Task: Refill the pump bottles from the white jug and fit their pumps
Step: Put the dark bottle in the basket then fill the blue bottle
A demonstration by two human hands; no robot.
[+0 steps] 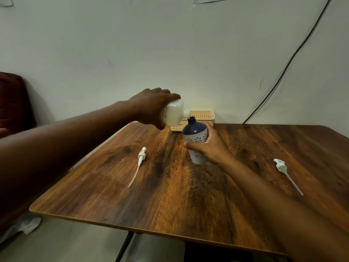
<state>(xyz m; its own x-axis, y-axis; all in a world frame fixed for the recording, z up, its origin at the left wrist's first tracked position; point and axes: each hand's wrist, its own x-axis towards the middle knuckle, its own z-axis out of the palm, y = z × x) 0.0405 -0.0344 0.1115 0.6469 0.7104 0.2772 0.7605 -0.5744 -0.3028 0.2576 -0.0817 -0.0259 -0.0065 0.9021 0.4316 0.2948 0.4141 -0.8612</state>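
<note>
My left hand (151, 106) grips the white jug (174, 113), tipped on its side with its spout touching the open black neck of a pump bottle (195, 136). That bottle is dark blue on top and white with a flower print below. My right hand (207, 146) holds it tilted above the wooden table (170, 195). Two loose white pumps with long dip tubes lie flat on the table: one pump (140, 157) to the left of the bottle, the other pump (281, 166) to the right.
A cream slotted basket (203, 117) stands at the table's far edge against the wall, right behind the jug and bottle. A black cable (283, 72) runs down the wall at right. A dark red cushion (13, 103) sits at far left.
</note>
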